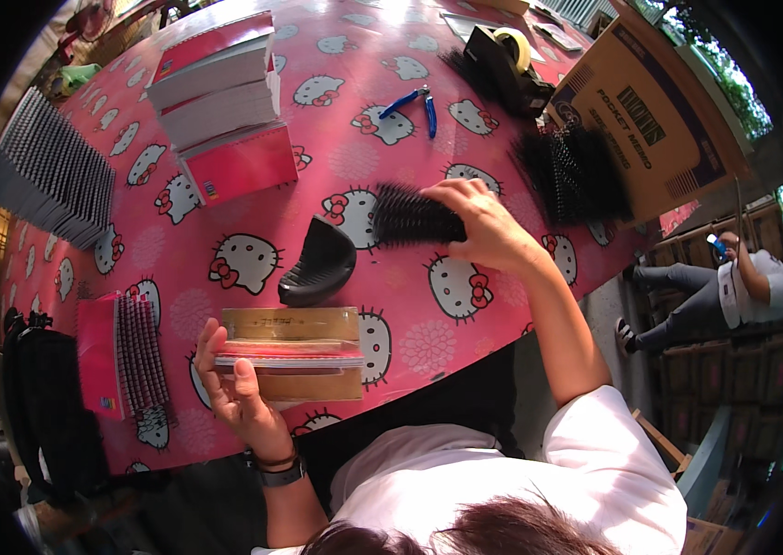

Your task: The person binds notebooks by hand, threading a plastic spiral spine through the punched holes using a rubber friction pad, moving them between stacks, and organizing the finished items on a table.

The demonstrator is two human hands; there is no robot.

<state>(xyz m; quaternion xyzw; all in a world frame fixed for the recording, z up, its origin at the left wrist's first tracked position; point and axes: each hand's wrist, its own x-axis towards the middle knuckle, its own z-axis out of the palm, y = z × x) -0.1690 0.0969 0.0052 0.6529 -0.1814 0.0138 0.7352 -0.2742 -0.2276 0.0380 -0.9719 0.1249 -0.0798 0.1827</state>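
My left hand [245, 393] pinches a thin stack of memo sheets [304, 356] with a pink cover, edge-on, over a tan wooden block [292, 324]. My right hand [484, 222] is closed on a bundle of black spiral binding coils [415, 215], slightly blurred, above the table. Between the hands lies a curved black ridged holder [319, 264], just beyond the block. Left of my left hand, a row of spiral-bound pink notepads [137, 356] stands on the pink table cover.
Pink-covered paper stacks [225, 111] and a tall pile of bound pads [54, 171] occupy the far left. Blue cutting pliers [410, 109] lie ahead. More black coils [572, 171], a tape dispenser [507, 74] and a cardboard box [646, 116] stand right. Another person [734, 287] sits beyond the table.
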